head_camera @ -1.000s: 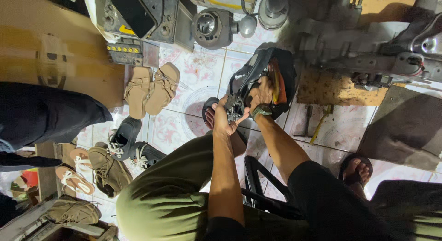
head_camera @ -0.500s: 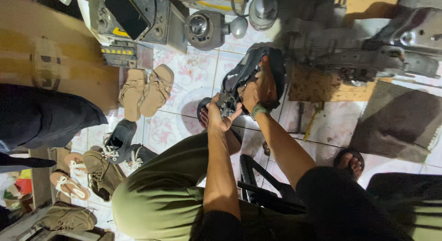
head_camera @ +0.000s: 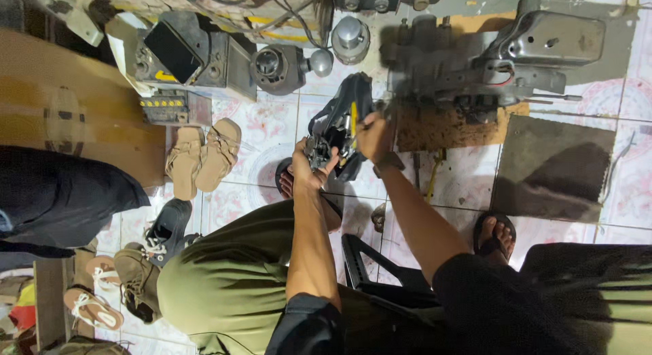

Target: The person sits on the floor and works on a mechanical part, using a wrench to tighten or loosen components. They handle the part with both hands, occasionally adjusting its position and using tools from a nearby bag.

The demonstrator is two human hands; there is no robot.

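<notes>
1. Two hands meet on a black mechanical part [head_camera: 337,127], held up over the tiled floor [head_camera: 265,134] in front of the knees.
2. Left hand [head_camera: 307,170] grips its lower end, fingers wrapped tight around it.
3. Right hand [head_camera: 375,132] clasps the upper side, fingers closed on it.
4. Tan sandals [head_camera: 202,157] lie well to the left; a grey machine [head_camera: 489,63] sits just beyond.

Both arms outstretched, left hand [head_camera: 307,170] and right hand [head_camera: 375,134] clenched

dark machine part [head_camera: 337,127] partly hidden by hands, fingertips blurred
</notes>
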